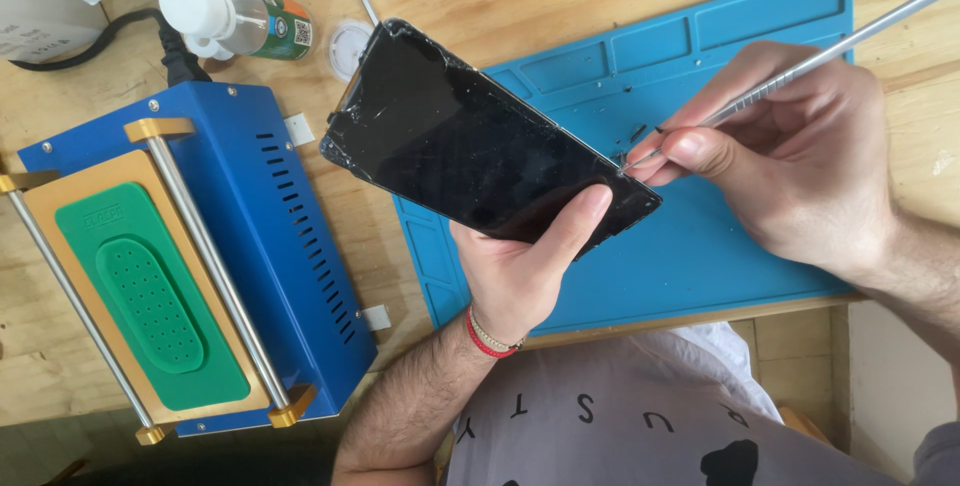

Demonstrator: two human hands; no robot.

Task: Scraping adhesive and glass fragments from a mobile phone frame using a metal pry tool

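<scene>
- The left hand (520, 266) grips a black phone (470, 146) from beneath, fingers wrapped behind it and thumb laid across the lower end of the glass. The phone is held tilted above the worktop (500, 6), over the left edge of a blue silicone mat (700, 246).
- The screen glass is cracked, worst at the upper corner.
- The right hand (800, 156) pinches a slim metal pry tool (830, 46) like a pen, thumb and fingertips closed on the shaft close to its tip.
- The tip meets the phone's edge near the lower right corner, at or in the seam; how deep it sits cannot be told.
- Judgement: keep the tool shallow and nearly flat to the glass, sliding along the seam rather than levering hard, since cracked glass may splinter.
- Judgement: the supporting thumb lies close to the tip; a slip could catch it.
- A blue heating machine with a green pad (150, 296) stands at left; a clear bottle (240, 21) lies behind it.
</scene>
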